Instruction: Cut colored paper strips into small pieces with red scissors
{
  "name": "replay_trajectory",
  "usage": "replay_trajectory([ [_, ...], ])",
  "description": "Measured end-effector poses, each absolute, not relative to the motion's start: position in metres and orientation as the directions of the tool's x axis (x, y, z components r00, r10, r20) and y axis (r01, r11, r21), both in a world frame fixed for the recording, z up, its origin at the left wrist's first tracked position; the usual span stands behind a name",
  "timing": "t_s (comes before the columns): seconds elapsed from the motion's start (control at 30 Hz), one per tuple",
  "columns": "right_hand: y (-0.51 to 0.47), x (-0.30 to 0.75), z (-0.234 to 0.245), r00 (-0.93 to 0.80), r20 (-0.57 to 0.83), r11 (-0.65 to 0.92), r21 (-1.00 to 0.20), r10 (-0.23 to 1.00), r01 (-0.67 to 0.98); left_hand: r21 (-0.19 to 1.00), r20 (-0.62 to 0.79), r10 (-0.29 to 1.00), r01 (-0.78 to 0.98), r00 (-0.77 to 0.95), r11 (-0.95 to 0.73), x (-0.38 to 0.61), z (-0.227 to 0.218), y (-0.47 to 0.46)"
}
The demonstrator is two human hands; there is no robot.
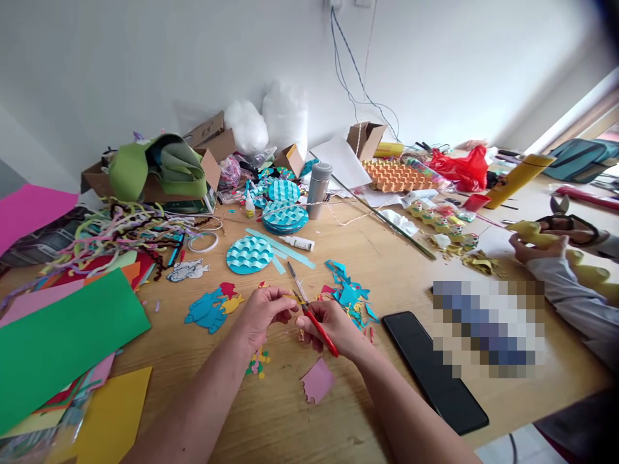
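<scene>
Holding the red-handled scissors (321, 332) wrapped in the right grip (333, 325), pointing their long axis forward and slightly left; pinching a small yellow piece (300, 299) in the left grip (265, 312), right at the blades (292, 272), above the surface (271, 419).

Your right fingers (305, 323) hide part of scissors (323, 335); left edge cuts green sheet (72, 345), right edge cuts co-worker's sleeve (563, 293); pixelated item (488, 328) unreadable.

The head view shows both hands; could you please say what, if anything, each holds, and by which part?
Right grip: scissors, by the red handles. Left grip: a yellow scrap, apparently by one end.
</scene>
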State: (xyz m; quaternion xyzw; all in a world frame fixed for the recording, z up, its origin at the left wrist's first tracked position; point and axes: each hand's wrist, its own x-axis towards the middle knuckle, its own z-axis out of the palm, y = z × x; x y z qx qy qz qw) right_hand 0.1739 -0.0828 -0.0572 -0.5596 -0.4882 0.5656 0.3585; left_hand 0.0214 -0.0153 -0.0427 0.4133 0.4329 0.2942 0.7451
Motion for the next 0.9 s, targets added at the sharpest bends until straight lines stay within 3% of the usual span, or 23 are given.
replay_trajectory([
  [0.9, -0.0817, 0.1741, -0.0566, -0.114, -0.286, -0.268, -0.951, 0.951, 0.152, 0.880, -0.400, 0.781, -0.038, 0.479, 0.473, 0.0194, -0.0378, -0.0168],
])
